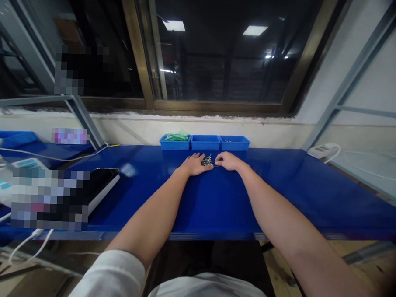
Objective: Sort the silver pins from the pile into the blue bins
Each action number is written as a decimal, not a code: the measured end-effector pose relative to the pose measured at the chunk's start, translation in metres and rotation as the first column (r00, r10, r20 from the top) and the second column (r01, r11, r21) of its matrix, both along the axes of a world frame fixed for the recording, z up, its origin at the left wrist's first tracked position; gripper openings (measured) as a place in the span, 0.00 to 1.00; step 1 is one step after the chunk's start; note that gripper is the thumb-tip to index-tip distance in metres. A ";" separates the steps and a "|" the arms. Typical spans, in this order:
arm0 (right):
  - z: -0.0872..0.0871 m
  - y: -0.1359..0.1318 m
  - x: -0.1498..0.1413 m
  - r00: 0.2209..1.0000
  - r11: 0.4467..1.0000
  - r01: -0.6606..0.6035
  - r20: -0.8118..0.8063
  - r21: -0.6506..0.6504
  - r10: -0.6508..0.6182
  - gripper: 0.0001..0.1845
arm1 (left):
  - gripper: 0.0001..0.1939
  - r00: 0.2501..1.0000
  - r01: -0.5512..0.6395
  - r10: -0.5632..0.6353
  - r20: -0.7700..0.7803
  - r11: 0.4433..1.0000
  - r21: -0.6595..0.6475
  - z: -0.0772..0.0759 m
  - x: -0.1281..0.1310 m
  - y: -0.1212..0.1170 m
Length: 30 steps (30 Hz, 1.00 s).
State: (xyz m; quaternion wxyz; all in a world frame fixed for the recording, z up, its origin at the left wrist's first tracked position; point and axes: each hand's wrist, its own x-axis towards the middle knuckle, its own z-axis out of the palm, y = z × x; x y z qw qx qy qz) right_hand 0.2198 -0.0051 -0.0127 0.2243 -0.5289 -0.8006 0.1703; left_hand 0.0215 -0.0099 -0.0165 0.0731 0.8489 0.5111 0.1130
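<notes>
A small heap of shiny metal pieces (206, 160) lies on the blue tabletop (212, 201); they are too small to name. My left hand (194, 165) rests flat against the heap's left side, its fingers apart and the thumb along the near edge. On the heap's other side, my right hand (229, 161) is closed in a pinch, fingertips low over the table. A thin piece seems to show by those fingertips, but I cannot make out what it is.
Behind the hands stand a blue bin with green packets (176, 139), a middle blue bin (205, 142) and a right blue bin (234, 143) with a few small bits. A dark-screened device (101, 181) and white cables lie left. A power strip (323, 150) sits far right.
</notes>
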 end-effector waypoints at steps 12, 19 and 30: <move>0.000 -0.007 -0.001 0.999 1.000 0.018 -0.048 0.003 -0.018 0.12 | 0.39 0.991 0.093 -0.109 0.075 0.979 0.183 -0.004 -0.001 0.007; 0.003 -0.009 -0.003 0.999 0.998 -0.023 0.043 0.059 0.021 0.04 | 0.38 0.993 0.091 -0.101 0.056 0.983 0.161 -0.006 0.002 0.008; 0.010 -0.012 -0.003 0.997 0.994 0.003 -0.074 0.106 0.005 0.09 | 0.24 0.939 0.215 -0.294 0.175 0.905 0.367 0.007 0.006 0.000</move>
